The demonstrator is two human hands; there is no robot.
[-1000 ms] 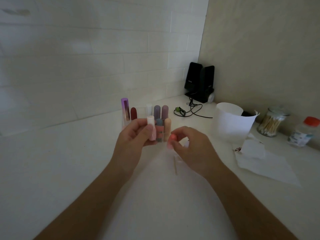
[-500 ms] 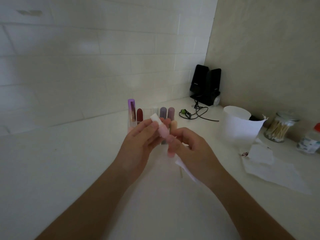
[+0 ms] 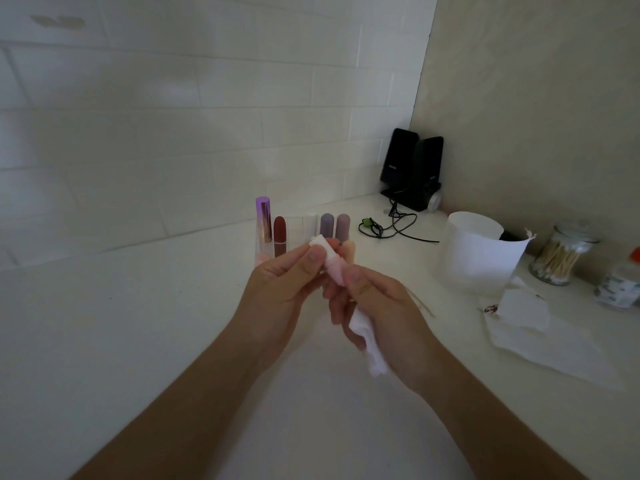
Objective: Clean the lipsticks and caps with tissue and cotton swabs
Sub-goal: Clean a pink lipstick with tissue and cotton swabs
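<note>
Pink lipstick [image 3: 331, 264] tilts between both hands, top end pinched by the left hand [image 3: 281, 289], lower end gripped by the right hand [image 3: 379, 306], tissue [image 3: 369, 344] bunched in its palm

Red-capped bottle [image 3: 621, 284] cut off at right edge, pink lipstick [image 3: 332, 266] partly behind fingers [image 3: 360, 283]

two black speakers [image 3: 410, 168] stand in the far right corner of the white table [image 3: 138, 323], their black cable [image 3: 398, 226] coiled nearer; a white cup [image 3: 474, 258] stands right of it.
</note>
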